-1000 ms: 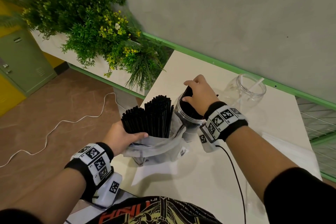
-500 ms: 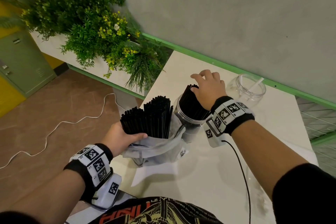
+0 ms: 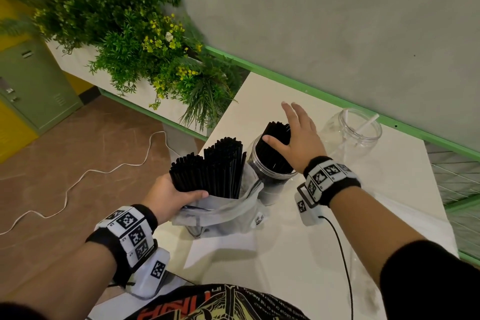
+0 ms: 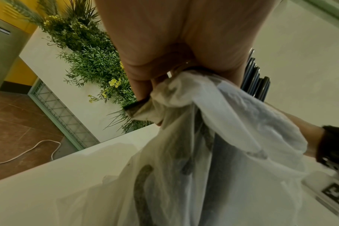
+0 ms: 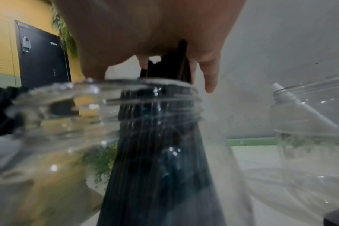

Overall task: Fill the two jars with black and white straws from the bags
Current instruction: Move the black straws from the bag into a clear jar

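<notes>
Left hand (image 3: 170,196) fingers grip the crumpled clear plastic bag (image 3: 223,212) of black straws (image 3: 207,171); right hand (image 3: 298,138) fingers spread wide over the clear plastic jar's (image 3: 272,176) straws.

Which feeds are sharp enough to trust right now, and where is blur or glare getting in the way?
Head view: sharp, evenly lit, edges bowed by the wide lens. Right wrist view: jar with black straws smeared and glinting, the right hand a soft mass. Left wrist view: left hand and plastic bag soft, too close to focus.
</notes>
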{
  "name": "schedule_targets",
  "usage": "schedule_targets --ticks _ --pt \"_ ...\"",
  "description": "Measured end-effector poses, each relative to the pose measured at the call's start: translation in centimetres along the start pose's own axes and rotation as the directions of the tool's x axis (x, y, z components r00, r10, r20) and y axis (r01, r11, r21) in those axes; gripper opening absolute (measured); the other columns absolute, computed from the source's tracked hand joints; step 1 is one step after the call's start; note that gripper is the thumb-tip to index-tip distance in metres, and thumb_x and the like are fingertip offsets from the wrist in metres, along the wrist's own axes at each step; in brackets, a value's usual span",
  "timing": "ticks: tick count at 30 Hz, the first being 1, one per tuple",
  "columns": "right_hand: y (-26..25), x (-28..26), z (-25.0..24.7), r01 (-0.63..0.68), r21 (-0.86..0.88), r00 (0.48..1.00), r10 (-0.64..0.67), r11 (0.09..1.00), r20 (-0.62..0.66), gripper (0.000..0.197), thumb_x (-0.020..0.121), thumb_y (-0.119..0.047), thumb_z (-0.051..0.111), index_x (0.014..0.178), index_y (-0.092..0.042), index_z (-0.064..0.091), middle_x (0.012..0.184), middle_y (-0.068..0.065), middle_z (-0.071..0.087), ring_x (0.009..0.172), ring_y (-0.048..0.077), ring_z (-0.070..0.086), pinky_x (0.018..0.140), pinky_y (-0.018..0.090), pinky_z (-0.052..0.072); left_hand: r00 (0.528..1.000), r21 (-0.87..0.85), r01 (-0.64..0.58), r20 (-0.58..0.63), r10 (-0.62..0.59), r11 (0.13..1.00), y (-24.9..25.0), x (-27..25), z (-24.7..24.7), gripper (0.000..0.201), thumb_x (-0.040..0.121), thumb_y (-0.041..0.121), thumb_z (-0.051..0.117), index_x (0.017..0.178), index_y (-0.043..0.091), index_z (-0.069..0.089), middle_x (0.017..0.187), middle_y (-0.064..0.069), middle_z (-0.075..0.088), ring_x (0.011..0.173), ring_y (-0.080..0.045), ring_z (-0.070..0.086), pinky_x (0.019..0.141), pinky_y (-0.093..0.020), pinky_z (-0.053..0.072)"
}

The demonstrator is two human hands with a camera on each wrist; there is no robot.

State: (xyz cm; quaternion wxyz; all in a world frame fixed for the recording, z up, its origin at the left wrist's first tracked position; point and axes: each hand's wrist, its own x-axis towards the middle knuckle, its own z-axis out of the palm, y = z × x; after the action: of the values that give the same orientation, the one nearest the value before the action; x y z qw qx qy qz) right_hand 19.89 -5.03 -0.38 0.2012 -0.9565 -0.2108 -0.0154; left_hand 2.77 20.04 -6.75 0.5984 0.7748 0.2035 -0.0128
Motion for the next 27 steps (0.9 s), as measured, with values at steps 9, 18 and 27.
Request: schedule_targets --ticks 9,18,27 --pt "-0.7 1.2 1.9 0.134 -0.074 0.982 -0.143 0.988 -0.127 0.039 0.090 -0.048 0.058 0.107 -0.014 0.067 0.099 0.004 0.062 0.096 0.026 0.048 0.083 0.038 0.044 1.000 0.010 -0.003 -0.004 0.003 1.000 0.0 0.0 -0.2 0.040 0.067 0.016 0.085 0.090 0.033 0.058 0.096 0.010 0.066 0.089 0.002 0.059 0.069 -0.013 0.044" --pt "0.2 2.3 0.7 0.142 -0.041 0.979 -0.146 0.989 -0.143 0.032 0.089 -0.037 0.062 0.114 -0.016 0.062 0.106 0.004 0.059 0.099 0.026 0.045 0.090 0.038 0.041 1.000 0.029 -0.002 0.001 0.002 1.000 -0.1 0.3 -0.2 0.036 0.068 0.015 0.084 0.091 0.029 0.061 0.093 0.010 0.066 0.086 0.003 0.059 0.066 -0.010 0.043" --pt "0.0 3.0 0.9 0.324 0.020 0.944 -0.322 0.946 -0.075 0.013 0.095 -0.012 0.052 0.101 -0.009 0.063 0.099 0.007 0.060 0.090 0.024 0.054 0.083 0.038 0.046 1.000 0.023 0.005 0.007 -0.005 1.000 -0.6 0.5 -0.3 0.043 0.067 0.018 0.085 0.105 0.017 0.064 0.097 0.006 0.068 0.092 -0.005 0.062 0.071 -0.016 0.045"
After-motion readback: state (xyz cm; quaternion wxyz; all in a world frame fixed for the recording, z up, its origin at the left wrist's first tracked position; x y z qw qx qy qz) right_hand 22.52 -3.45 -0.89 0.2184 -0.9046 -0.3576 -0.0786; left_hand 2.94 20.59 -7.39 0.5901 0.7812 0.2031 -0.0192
